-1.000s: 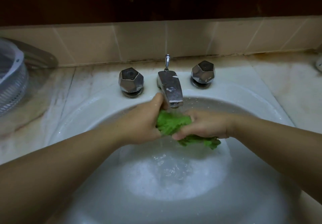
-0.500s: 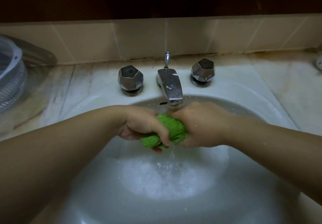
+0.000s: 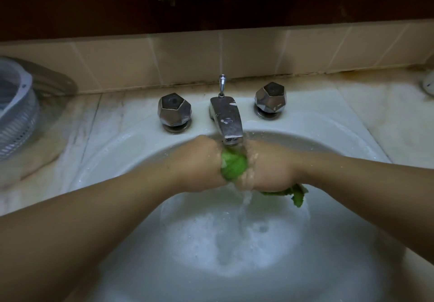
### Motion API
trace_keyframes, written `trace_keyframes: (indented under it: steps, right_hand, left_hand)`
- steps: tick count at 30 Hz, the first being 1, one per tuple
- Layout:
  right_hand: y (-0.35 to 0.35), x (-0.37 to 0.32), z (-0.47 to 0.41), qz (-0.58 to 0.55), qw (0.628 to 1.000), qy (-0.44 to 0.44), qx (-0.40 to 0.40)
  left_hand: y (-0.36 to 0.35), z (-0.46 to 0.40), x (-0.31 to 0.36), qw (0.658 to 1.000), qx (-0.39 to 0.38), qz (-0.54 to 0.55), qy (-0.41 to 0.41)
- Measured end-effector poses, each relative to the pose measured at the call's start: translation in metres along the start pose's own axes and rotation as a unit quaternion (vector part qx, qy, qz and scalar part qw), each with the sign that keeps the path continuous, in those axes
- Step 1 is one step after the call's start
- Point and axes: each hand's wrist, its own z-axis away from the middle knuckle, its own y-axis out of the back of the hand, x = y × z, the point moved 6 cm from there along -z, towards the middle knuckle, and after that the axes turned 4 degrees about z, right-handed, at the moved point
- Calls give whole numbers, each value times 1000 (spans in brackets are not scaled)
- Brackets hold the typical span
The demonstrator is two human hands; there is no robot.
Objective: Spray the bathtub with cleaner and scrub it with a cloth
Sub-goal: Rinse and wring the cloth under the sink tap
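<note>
A wet green cloth [image 3: 234,166] is bunched between both hands, right under the chrome spout [image 3: 227,121] of a white sink [image 3: 122,153]. My left hand [image 3: 199,164] grips the cloth's left side. My right hand [image 3: 270,169] grips its right side, and a loose end of the cloth [image 3: 297,194] hangs out below that hand. Water runs from the spout over the cloth and streams into the foamy water pooled in the basin. No bathtub or spray bottle is in view.
Two faceted chrome knobs flank the spout, the left knob [image 3: 174,111] and the right knob [image 3: 270,98]. A white slotted plastic basket [image 3: 16,106] stands on the marble counter at far left. Beige tiles line the wall behind. A white object [image 3: 428,83] peeks in at the right edge.
Both hands have moved up and back, closer under the spout. The cloth, balled between the hands before, now trails a loose end below my right hand. More water pours down.
</note>
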Motion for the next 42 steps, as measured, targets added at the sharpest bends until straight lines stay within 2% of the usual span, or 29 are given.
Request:
trace_keyframes:
  steps: [3,5,7,10,11,12,14,16,18,19,21,23,24,26,27,29,30,32,34,36,38,39,41,42]
  right_hand:
    - [-3,-5,3,-52,998,4,-23]
    - [-2,-4,-1,-63,998,-7,-10]
    - [-1,-3,-6,-36,999,0,22]
    - [0,-2,-8,39,997,26,65]
    - [1,-3,-7,49,996,26,75]
    - [0,-1,-6,55,995,30,80]
    - [-2,-1,-4,76,994,28,67]
    - [-3,-1,-2,95,993,19,66]
    - [-1,-2,1,83,993,25,76]
    - [-1,-3,2,75,994,24,75]
    - [-2,-1,4,73,994,13,74]
    - [-4,3,5,90,993,-18,72]
    - [-4,5,6,96,993,-32,69]
    - [-4,5,8,101,992,-42,67]
    - [-3,4,9,100,992,-38,69]
    - [-2,2,10,89,993,-27,68]
    - [-2,2,10,81,994,-32,66]
    - [-4,0,7,76,994,-36,76]
    - [-3,-2,6,63,993,-30,95]
    - [0,1,7,57,992,-34,104]
    - [4,13,10,63,991,-64,102]
    - [6,19,12,56,990,-77,101]
    - [3,23,12,22,992,-84,88]
    - [-1,22,10,11,994,-78,81]
  left_hand:
    - [0,7,-8,1000,23,-8,-11]
    - [-1,13,-13,999,39,15,-5]
    - [1,17,-22,996,66,42,48]
    - [-10,24,-31,972,10,212,99]
    - [-13,26,-28,947,-20,304,105]
    - [-16,29,-25,902,-51,409,130]
    - [-22,32,-19,791,-78,571,208]
    - [-30,36,-22,716,-83,638,273]
    - [-37,38,-19,635,-113,707,292]
    - [-40,39,-16,609,-129,727,289]
    - [-41,40,-13,587,-129,745,288]
    - [-44,40,-16,596,-118,741,288]
    - [-45,39,-17,619,-119,724,281]
    - [-42,36,-15,685,-119,673,251]
    - [-38,32,-14,730,-105,632,236]
    - [-25,24,-14,833,-39,512,208]
    - [-18,19,-13,870,-6,457,184]
    - [-12,15,-10,907,25,394,144]
    - [-13,19,-20,910,50,376,170]
    - [-12,28,-30,884,63,413,210]
    - [-15,36,-30,852,34,471,225]
    - [-19,40,-28,829,13,510,231]
    - [-28,46,-24,744,-28,620,249]
    - [-31,46,-24,714,-38,650,258]
